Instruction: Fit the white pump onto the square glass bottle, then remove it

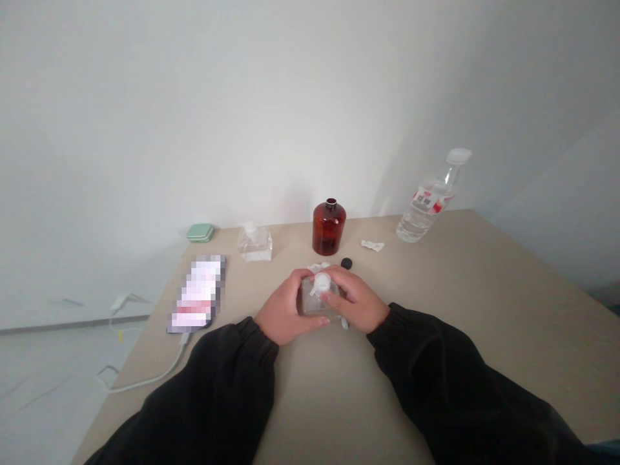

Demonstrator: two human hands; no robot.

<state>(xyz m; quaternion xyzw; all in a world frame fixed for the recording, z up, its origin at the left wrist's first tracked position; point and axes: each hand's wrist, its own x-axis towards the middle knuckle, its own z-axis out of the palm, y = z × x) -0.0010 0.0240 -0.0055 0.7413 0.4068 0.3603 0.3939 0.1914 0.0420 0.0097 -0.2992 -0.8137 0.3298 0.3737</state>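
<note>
Head view: both bare hands close around a clear square glass bottle (pixel 314 303) at the middle of a beige table (pixel 465 310). Its round white top (pixel 322 283) sits between them, and the hands hide too much to tell whether the bottle holds any liquid. The left hand (pixel 285 310) wraps the bottle's left side in a narrow, firm grip, with its fingers reaching across the front. The right hand (pixel 352 300) curves over from the other side, its fingers (pixel 332 298) pressed near the white top. Black ribbed cuffs (pixel 256 339) sit at both wrists.

Just beyond the hands lie a small black cap (pixel 346 263) and a white scrap (pixel 318 266). Farther back stands a dark amber glass bottle (pixel 329 227) with a narrow open mouth; its contents cannot be seen. To its left is a second clear square bottle (pixel 255 245) with a white top. A clear plastic water bottle (pixel 423 210) with a red-and-white label and white cap stands at the far right corner, holding clear liquid. A crumpled white paper (pixel 372 245) lies near it, and a green compact case (pixel 200 232) and a pixelated phone (pixel 196 294) with a white cable (pixel 145 381) lie at the left.
</note>
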